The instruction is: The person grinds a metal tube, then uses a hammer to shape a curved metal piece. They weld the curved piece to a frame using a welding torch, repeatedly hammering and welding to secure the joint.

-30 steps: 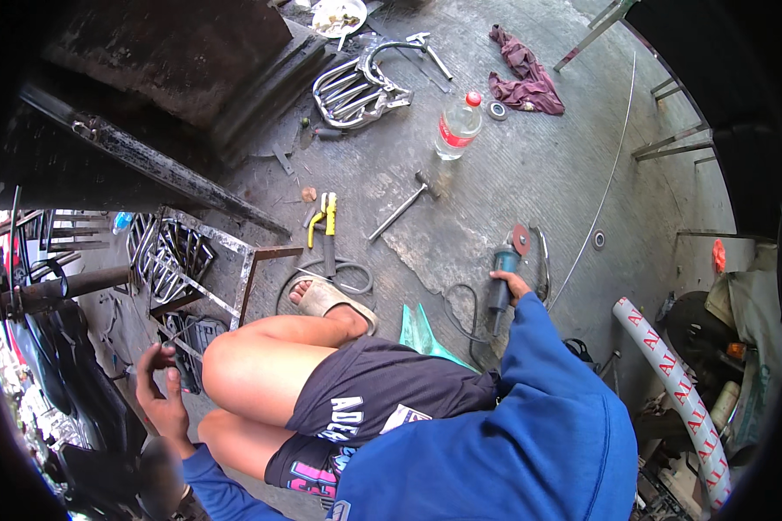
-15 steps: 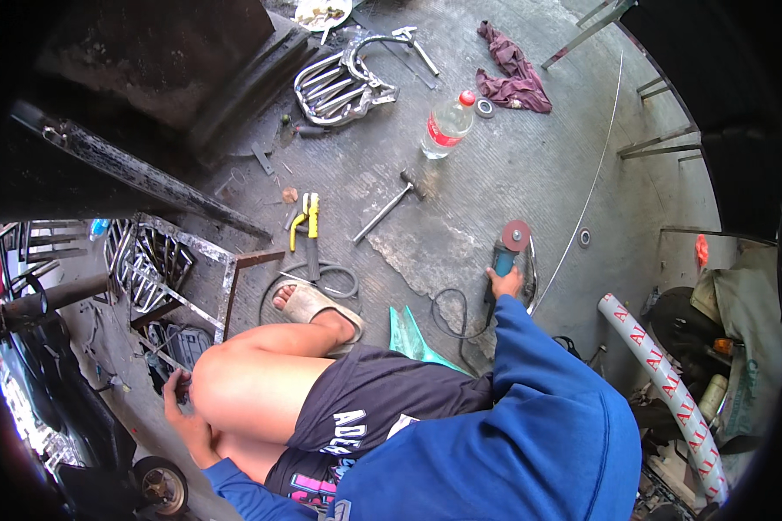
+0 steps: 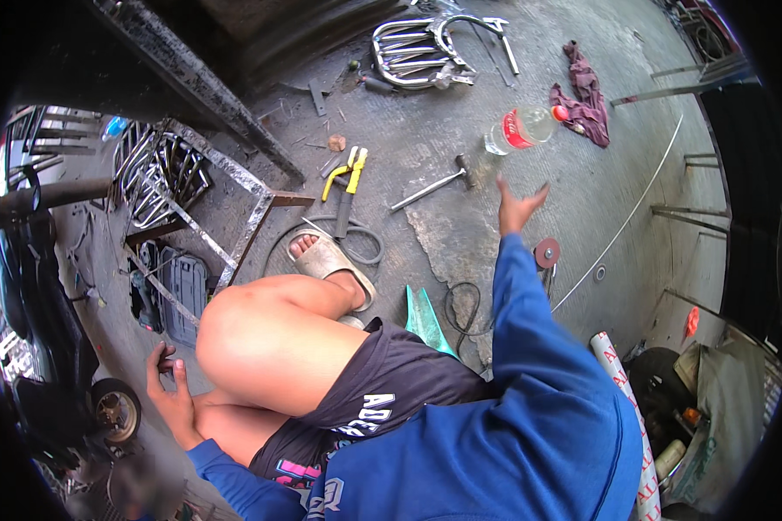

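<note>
My right hand (image 3: 521,207) is stretched forward with thumb and fingers spread, holding nothing. Just beyond it stands a clear plastic bottle (image 3: 539,128) with a red cap and red label. A hammer (image 3: 430,190) lies on the floor to the left of that hand. The angle grinder's reddish disc (image 3: 546,253) shows beside my right forearm, which hides most of its body. My left hand (image 3: 175,395) hangs by my bent knee, its fingers loosely apart and nothing in them.
A yellow-jawed electrode holder (image 3: 348,187) and its cable lie by my sandalled foot. Bent chrome tubing (image 3: 413,54) and a maroon cloth (image 3: 587,91) lie farther off. A rusty metal frame (image 3: 250,227) stands left, and a printed roll (image 3: 627,408) leans at right.
My right hand has let go of the angle grinder and moved forward toward the bottle, its fingers opening. The view has shifted, and my left hand's fingers are more spread.
</note>
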A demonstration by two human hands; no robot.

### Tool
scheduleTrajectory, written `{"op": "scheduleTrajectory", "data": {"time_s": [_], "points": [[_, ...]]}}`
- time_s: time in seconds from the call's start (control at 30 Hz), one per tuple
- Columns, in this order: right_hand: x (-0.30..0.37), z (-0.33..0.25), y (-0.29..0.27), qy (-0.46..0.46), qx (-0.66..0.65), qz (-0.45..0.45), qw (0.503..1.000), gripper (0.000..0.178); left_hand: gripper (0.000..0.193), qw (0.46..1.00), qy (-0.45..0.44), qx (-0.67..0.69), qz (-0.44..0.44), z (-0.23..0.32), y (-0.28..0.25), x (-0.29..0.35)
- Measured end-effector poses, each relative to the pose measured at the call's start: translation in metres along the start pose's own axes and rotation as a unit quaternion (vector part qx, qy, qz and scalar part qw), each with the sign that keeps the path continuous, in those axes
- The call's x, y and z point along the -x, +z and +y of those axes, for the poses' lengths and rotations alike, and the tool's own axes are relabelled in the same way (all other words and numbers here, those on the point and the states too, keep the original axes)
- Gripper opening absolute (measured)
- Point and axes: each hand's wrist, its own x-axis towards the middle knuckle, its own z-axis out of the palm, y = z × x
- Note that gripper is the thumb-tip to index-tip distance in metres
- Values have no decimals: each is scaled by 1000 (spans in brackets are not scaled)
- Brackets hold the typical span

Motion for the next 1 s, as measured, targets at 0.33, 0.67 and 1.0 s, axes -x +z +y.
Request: {"op": "scheduleTrajectory", "data": {"time_s": [0.33, 0.67, 1.0], "points": [[-108, -64, 95, -39, 24, -22, 999, 110, 47, 995, -51, 4, 85, -28, -15, 29], [16, -114, 55, 14, -15, -584, 811, 73, 55, 996, 35, 73, 36, 9, 0, -2], [176, -87, 105, 500, -118, -671, 534, 49, 59, 978, 145, 146, -20, 20, 16, -8]]}}
